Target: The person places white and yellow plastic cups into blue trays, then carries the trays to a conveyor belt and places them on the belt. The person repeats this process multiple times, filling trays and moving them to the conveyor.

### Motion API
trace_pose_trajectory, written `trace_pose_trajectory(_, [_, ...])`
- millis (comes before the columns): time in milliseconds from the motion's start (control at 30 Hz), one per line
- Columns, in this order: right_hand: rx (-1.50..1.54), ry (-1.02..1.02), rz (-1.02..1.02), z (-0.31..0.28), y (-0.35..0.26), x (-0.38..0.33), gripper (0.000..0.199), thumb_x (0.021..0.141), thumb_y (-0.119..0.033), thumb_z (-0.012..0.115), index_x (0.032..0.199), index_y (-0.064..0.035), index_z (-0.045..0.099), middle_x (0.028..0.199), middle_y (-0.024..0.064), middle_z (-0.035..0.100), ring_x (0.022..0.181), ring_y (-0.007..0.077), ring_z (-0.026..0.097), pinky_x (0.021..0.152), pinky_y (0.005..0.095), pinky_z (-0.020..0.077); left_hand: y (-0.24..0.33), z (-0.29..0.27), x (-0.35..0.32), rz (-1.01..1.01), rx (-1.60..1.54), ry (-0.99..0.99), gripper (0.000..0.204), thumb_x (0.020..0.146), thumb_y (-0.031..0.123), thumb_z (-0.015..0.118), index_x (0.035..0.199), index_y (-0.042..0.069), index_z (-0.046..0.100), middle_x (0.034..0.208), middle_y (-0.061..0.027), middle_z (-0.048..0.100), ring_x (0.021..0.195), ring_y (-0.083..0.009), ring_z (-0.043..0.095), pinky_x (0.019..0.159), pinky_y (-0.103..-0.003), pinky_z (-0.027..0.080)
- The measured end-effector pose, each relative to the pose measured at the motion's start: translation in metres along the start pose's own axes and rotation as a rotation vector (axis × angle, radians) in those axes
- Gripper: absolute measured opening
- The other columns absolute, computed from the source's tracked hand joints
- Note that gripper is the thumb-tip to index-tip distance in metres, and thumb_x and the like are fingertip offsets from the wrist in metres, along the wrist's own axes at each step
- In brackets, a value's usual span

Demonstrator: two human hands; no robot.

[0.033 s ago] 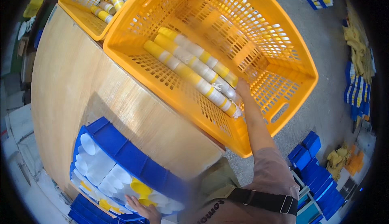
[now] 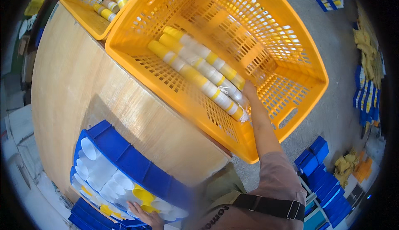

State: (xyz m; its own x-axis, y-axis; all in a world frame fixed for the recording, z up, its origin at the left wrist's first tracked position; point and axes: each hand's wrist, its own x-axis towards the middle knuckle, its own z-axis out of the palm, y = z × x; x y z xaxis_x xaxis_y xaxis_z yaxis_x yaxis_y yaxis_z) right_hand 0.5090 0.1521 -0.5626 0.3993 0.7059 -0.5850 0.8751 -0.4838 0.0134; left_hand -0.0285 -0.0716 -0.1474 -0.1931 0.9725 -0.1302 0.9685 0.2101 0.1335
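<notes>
Inside the large orange basket (image 2: 137, 74) lie three long rolls, banded yellow and white, seemingly in clear wrapping with twisted ends. The nearest roll (image 2: 193, 78) rests along the basket's near wall. My right hand (image 2: 249, 92) reaches in at the near end of the farthest roll (image 2: 214, 59); its fingers are mostly hidden, so its grip does not show. At lower left, a blue bin (image 2: 126, 147) stands tilted, filled with white cup-like pieces (image 2: 95, 169) and several yellow ones (image 2: 143, 194). My left hand (image 2: 145, 216) rests on these with fingers stretched out.
Both the basket and the bin stand at a wooden table (image 2: 75, 72). A second orange basket (image 2: 85, 16) with more banded rolls adjoins at upper left. Blue boxes (image 2: 326, 188) are stacked at lower right, and filled blue trays (image 2: 365, 91) stand on the floor far right.
Almost nothing differs. The view has shifted very slightly; both hands, the rolls and the bin keep their places.
</notes>
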Motion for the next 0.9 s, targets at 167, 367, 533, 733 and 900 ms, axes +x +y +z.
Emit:
trace_pose_trajectory(167, [-0.073,-0.043,-0.002,-0.039,0.001,-0.009,0.079,0.059,-0.024,0.08,0.128,-0.0035,0.047,0.133,0.0212,0.049,0.121,0.04,0.049,0.095,0.0514,0.0458,0.0,0.002,-0.002,0.023,0.003,0.042,0.067,0.099,0.055,0.028,0.149,0.011,0.031,0.154,-0.0212,0.028,0.141,-0.0406,0.028,0.115,-0.055,0.018])
trace_pose_trajectory(367, [0.308,0.026,-0.148,-0.159,0.02,-0.089,0.062,0.06,-0.027,0.077,0.117,-0.008,0.06,0.112,0.0179,0.065,0.106,0.0347,0.061,0.089,0.0432,0.0497,0.011,-0.011,0.008,0.108,-0.171,0.012,0.066,0.097,0.044,0.041,0.146,0.001,0.034,0.152,-0.0261,0.028,0.14,-0.0434,0.027,0.114,-0.055,0.018])
trace_pose_trajectory(533, [0.386,0.28,-0.254,-0.231,0.039,-0.207,0.057,0.059,-0.013,0.074,0.114,-0.0071,0.059,0.107,0.0174,0.065,0.105,0.0367,0.061,0.09,0.0428,0.0491,0.02,-0.03,0.01,0.168,-0.488,0.254,0.056,0.095,0.023,0.05,0.142,-0.003,0.039,0.151,-0.026,0.031,0.14,-0.0417,0.03,0.114,-0.049,0.023])
trace_pose_trajectory(733, [0.398,0.507,-0.607,-0.274,0.013,-0.403,0.048,0.065,-0.009,0.07,0.112,-0.0078,0.062,0.103,0.017,0.065,0.097,0.0382,0.061,0.085,0.0448,0.0491,0.009,-0.083,0.018,0.092,-1.091,0.536,0.051,0.094,0.014,0.057,0.14,-0.003,0.042,0.146,-0.0194,0.042,0.137,-0.0315,0.038,0.112,-0.042,0.03])
trace_pose_trajectory(900, [0.408,0.238,-1.022,-0.241,-0.051,-0.543,0.06,0.067,-0.019,0.079,0.122,-0.0077,0.057,0.114,0.0171,0.063,0.105,0.0355,0.061,0.091,0.0423,0.0478,-0.095,-0.137,0.0,0.106,-2.339,0.46,0.067,0.1,0.049,0.043,0.143,0.0,0.031,0.141,-0.0188,0.044,0.132,-0.0304,0.041,0.113,-0.045,0.029])
